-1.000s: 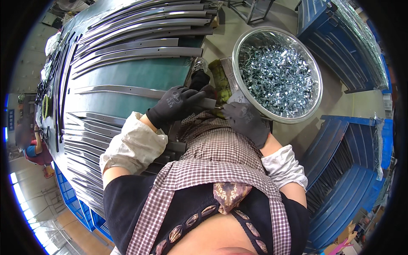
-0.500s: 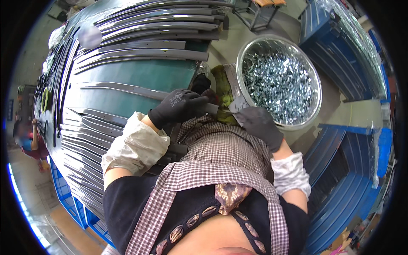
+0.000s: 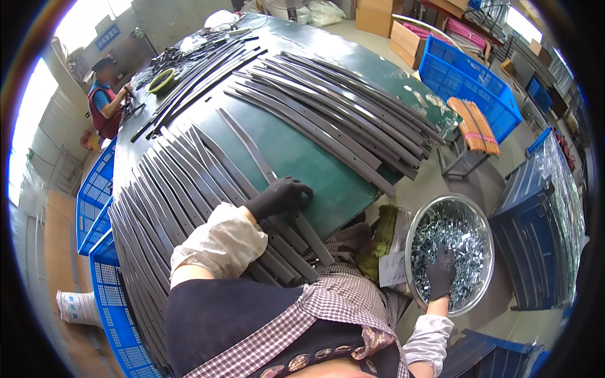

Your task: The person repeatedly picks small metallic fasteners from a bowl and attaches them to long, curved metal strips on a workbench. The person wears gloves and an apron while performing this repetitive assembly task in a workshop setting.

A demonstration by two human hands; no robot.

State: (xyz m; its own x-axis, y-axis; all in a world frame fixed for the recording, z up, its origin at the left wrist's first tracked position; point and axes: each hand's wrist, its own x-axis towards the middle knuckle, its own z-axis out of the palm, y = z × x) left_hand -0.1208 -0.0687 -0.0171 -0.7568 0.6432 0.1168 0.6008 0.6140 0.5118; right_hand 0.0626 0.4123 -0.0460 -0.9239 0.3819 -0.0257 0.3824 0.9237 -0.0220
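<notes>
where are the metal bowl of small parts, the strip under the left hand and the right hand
metal bowl (image 3: 484, 222), head view, on its bare upper right rim
grey strip (image 3: 252, 148), head view, midway along its bare length
right hand (image 3: 440, 274), head view, back of the black glove in the bowl

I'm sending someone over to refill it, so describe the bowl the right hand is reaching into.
Find the big green table covered in long grey strips. Just off its near right corner sits a round shiny metal bowl, heaped with small silvery metal parts. It is the only round metal container among the blue crates.
</notes>
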